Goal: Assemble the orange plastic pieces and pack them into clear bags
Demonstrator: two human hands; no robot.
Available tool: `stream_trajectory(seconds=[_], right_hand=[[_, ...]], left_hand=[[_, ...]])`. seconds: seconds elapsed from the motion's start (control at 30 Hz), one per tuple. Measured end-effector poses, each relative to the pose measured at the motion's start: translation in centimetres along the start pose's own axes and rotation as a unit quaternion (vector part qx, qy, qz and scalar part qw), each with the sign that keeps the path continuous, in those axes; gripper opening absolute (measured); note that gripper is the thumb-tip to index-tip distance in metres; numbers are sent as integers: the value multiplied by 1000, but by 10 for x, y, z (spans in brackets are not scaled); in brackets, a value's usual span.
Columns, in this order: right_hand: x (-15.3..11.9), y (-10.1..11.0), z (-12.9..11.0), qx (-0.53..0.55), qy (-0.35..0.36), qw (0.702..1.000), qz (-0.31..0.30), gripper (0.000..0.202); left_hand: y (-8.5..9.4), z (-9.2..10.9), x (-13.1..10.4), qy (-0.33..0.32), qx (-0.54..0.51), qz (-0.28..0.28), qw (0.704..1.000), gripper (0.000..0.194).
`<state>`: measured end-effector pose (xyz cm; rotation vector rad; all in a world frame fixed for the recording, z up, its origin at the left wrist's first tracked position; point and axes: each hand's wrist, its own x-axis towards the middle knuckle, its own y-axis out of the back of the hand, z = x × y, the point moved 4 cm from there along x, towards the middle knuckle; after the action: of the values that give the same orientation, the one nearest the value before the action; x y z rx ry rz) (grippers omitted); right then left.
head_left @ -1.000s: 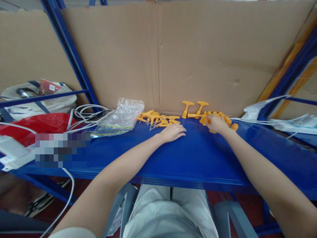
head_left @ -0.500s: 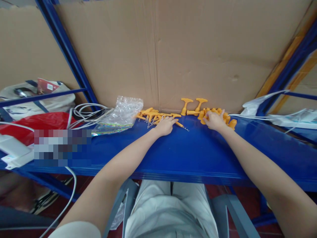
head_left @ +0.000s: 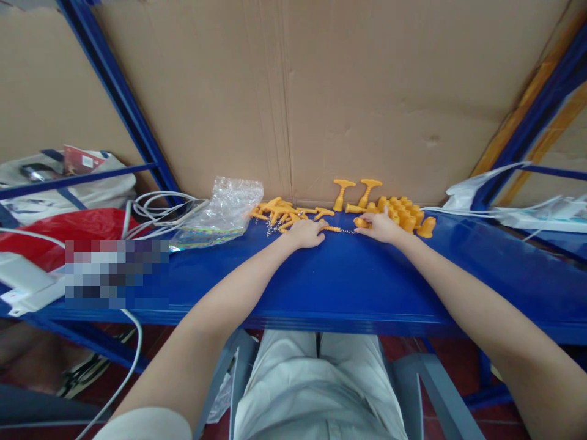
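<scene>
Centre: two corkscrews stand capped; loose pile left of centre and caps right of centre remain unjoined. Left hand closed round a bare corkscrew, handle mostly hidden; right hand pinches a cap, just off the spiral's tip. Pile count unclear; lower-left patch blurred.

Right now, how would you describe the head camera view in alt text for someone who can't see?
Over a blue table, the left hand holds a yellow corkscrew, its metal spiral pointing toward a yellow cap in the right hand. More corkscrews lie heaped on the left; more caps stand clustered on the right, before a cardboard wall.
</scene>
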<state>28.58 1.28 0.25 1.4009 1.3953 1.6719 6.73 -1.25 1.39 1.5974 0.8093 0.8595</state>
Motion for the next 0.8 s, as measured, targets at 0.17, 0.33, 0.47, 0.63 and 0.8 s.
stream_trajectory(seconds=[0.17,0.33,0.47,0.63,0.8], right_hand=[[-3,-8,-12,-32,-3,998,-45,42],[-6,-6,-19,-32,26,998,-56,47],[-5,-3,-20,-24,61,998,-26,41],[-4,-3,-19,-30,62,998,5,29],[-5,0,-17,-17,15,1000,4,27]], left_hand=[[2,-1,2,33,12,-5,999,40],[2,-8,3,55,16,-22,998,40],[2,-11,1,52,12,-5,999,38],[-1,-13,-1,44,14,25,999,39],[-2,-14,-1,41,20,26,999,38]])
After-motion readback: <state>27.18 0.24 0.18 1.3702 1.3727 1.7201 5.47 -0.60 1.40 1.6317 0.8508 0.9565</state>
